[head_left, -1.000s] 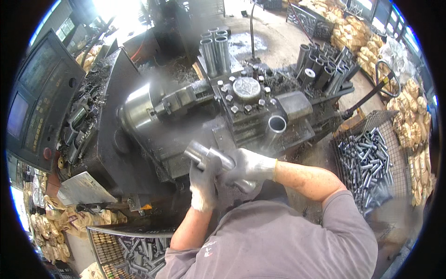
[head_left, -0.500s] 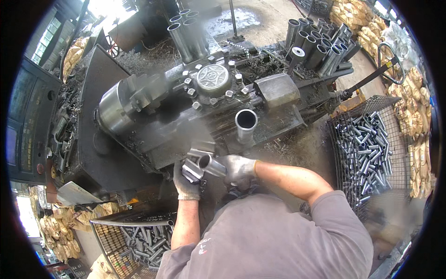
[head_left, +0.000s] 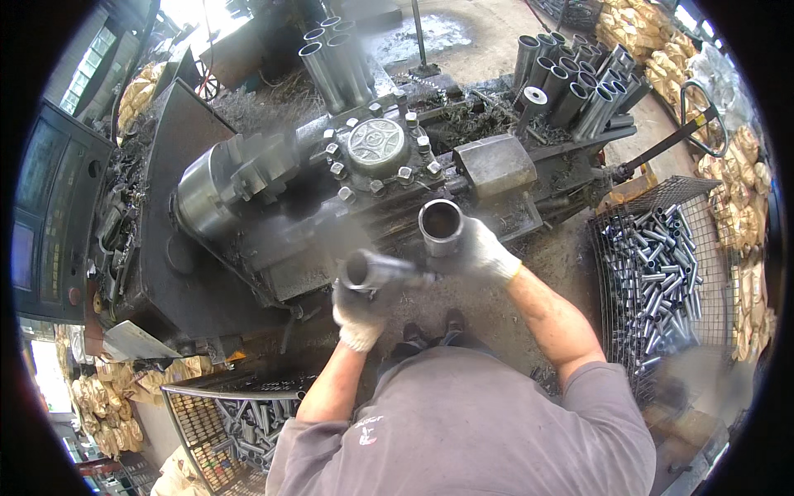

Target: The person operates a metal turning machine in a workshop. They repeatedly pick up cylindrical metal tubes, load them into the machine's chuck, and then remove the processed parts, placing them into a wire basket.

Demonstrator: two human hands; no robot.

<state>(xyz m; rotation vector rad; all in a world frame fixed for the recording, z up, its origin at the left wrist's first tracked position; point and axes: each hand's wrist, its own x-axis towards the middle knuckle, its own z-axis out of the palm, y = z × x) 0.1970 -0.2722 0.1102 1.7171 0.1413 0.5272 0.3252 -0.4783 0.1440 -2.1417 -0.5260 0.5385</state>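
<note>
Both my hands wear pale work gloves. My left hand [head_left: 360,312] is closed around a short metal tube [head_left: 374,271], which lies tilted with its open end toward the left; motion smears it. Something thin and dark by the tube's right end is too blurred to name. Farther right, my right hand [head_left: 481,252] wraps the side of a wider metal tube [head_left: 440,229], upright at the lathe's front edge with its round mouth up. Beyond my hands, the lathe [head_left: 285,277] carries a chuck [head_left: 207,194] with stepped jaws and a bolted tool turret [head_left: 376,147].
Upright tubes stand behind the turret [head_left: 333,70] and in a cluster [head_left: 571,95] at the back right. Wire baskets of cut tubes sit at right [head_left: 718,281] and lower left [head_left: 175,413]. A control panel [head_left: 54,215] borders the left; a pallet-jack handle [head_left: 666,147] slants at right.
My right hand has let go of the short tube and moved up and right onto the standing tube. My left hand has shifted slightly right and now holds the short tube.
</note>
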